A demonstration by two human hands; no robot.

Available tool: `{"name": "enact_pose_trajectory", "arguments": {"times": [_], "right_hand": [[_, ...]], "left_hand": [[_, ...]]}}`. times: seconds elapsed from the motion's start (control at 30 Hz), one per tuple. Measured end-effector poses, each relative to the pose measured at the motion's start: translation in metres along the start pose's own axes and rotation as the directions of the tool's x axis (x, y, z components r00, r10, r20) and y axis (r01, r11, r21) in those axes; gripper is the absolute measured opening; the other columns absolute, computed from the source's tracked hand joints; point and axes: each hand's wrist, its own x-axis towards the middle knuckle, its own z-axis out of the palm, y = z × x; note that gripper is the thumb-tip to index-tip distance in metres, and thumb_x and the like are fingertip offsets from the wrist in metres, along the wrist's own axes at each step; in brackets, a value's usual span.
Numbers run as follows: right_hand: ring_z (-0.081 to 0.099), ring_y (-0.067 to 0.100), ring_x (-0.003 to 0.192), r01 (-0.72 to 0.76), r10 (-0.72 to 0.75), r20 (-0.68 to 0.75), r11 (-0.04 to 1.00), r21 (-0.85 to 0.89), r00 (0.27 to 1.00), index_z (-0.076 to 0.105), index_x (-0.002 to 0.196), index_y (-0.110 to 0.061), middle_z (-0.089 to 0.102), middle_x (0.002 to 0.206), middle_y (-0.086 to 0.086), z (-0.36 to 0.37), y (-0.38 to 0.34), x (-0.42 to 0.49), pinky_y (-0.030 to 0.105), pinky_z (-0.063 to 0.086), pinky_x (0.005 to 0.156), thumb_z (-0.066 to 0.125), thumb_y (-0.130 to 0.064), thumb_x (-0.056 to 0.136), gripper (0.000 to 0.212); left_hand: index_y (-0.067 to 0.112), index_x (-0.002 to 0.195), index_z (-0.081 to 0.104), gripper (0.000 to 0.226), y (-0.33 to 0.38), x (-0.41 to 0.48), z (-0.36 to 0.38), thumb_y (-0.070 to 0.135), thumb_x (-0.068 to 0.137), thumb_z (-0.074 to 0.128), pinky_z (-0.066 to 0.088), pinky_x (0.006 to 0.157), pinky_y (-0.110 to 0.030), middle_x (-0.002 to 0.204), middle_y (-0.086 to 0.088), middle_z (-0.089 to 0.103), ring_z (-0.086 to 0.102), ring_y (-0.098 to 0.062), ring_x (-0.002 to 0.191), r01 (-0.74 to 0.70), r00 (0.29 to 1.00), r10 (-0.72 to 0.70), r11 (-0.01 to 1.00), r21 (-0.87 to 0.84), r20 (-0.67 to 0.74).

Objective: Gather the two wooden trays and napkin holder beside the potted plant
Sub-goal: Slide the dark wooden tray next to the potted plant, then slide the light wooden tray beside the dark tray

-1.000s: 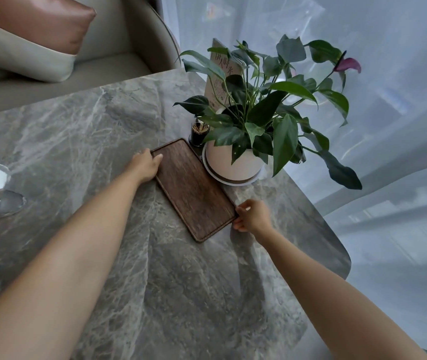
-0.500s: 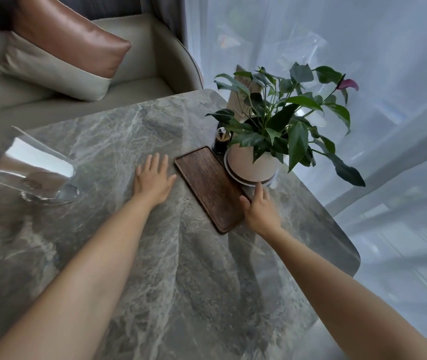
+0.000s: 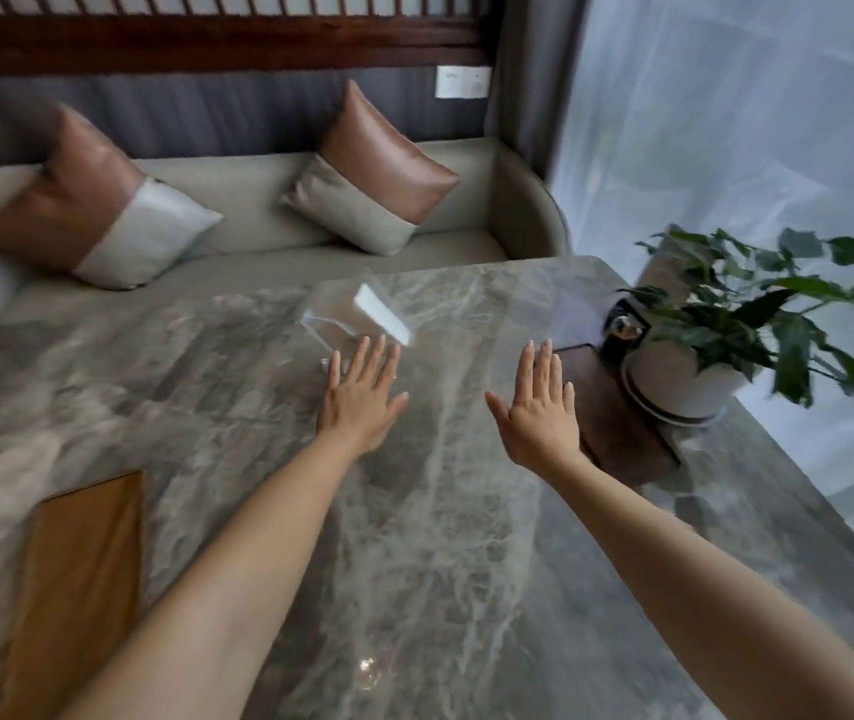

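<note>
A dark wooden tray [image 3: 617, 433] lies on the marble table right beside the potted plant [image 3: 684, 376], partly hidden by my right hand. A lighter, orange-brown wooden tray [image 3: 77, 579] lies at the table's near left. A clear napkin holder [image 3: 357, 319] with white napkins stands mid-table, blurred. My left hand [image 3: 360, 397] hovers flat with fingers spread just in front of the holder, holding nothing. My right hand [image 3: 539, 407] is also spread and empty, over the table at the dark tray's left edge.
The grey marble table [image 3: 440, 537] ends at a rounded edge on the right, by a sheer curtain. A small dark jar [image 3: 622, 330] stands behind the plant pot. Behind the table is a bench sofa with brown-and-beige cushions [image 3: 368, 174].
Both hands have let go of the dark tray and swung left, fingers spread. My view has lifted and turned left, bringing the napkin holder, the orange tray and the sofa into sight.
</note>
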Motion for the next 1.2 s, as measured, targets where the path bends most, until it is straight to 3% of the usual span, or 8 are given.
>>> {"name": "enact_pose_trajectory", "arguments": {"times": [0.33,0.53,0.8,0.93,1.1,1.2], "right_hand": [[-0.022,0.023,0.142,0.271,-0.266,0.119,0.962,-0.032,0.957,-0.025,0.14,-0.015,-0.027,0.153,0.007,0.058,-0.182,-0.033,0.041,-0.006,0.117,0.018,-0.051,0.094,0.072],[-0.016,0.026,0.144,0.34,-0.329,0.212,0.94,-0.016,0.92,-0.02,0.142,-0.014,-0.021,0.155,0.01,0.103,-0.255,-0.066,0.042,-0.002,0.118,0.022,-0.05,0.094,0.074],[0.005,0.03,0.144,0.242,-0.255,0.374,0.967,0.081,0.892,-0.01,0.145,-0.013,0.003,0.157,0.013,0.158,-0.29,-0.132,0.044,0.017,0.115,0.025,-0.049,0.094,0.071],[0.023,0.033,0.137,0.188,-0.196,0.455,0.98,0.063,0.869,-0.003,0.146,-0.018,0.022,0.151,0.013,0.174,-0.286,-0.154,0.046,0.033,0.105,0.025,-0.048,0.095,0.066],[0.057,0.035,0.104,-0.053,0.006,0.579,0.996,0.065,0.815,0.029,0.132,-0.014,0.059,0.118,0.016,0.187,-0.28,-0.171,0.042,0.048,0.081,0.038,-0.039,0.093,0.047],[0.063,0.033,0.095,-0.252,0.102,0.639,0.956,0.148,0.762,0.037,0.127,-0.014,0.061,0.112,0.015,0.195,-0.279,-0.179,0.043,0.053,0.083,0.045,-0.034,0.09,0.042]], "left_hand": [[0.023,0.148,-0.005,0.063,-0.185,-0.117,-0.019,0.048,0.095,0.021,-0.005,0.118,-0.044,0.159,0.002,-0.007,-0.009,-0.015,0.146,0.328,0.945,-0.328,0.944,0.027,-0.018],[0.022,0.148,-0.006,0.063,-0.262,-0.175,-0.006,0.049,0.096,0.017,-0.002,0.118,-0.045,0.159,0.001,-0.006,-0.007,-0.017,0.147,0.462,0.885,-0.462,0.887,0.019,0.052],[0.024,0.148,-0.001,0.061,-0.314,-0.207,0.024,0.049,0.095,0.017,0.006,0.118,-0.045,0.159,-0.002,0.009,0.003,-0.02,0.147,0.511,0.843,-0.512,0.858,0.056,0.164],[0.02,0.148,0.006,0.061,-0.325,-0.2,0.032,0.047,0.096,0.02,0.019,0.114,-0.044,0.156,-0.008,0.022,0.016,-0.025,0.143,0.504,0.835,-0.506,0.861,0.071,0.215],[0.018,0.146,0.016,0.058,-0.33,-0.185,0.042,0.046,0.096,0.021,0.027,0.106,-0.044,0.143,-0.016,0.042,0.033,-0.031,0.132,0.493,0.829,-0.493,0.867,0.069,0.264],[0.019,0.146,0.019,0.057,-0.331,-0.175,0.048,0.047,0.096,0.019,0.027,0.105,-0.045,0.141,-0.017,0.044,0.036,-0.032,0.13,0.501,0.815,-0.504,0.861,0.089,0.284]]}}
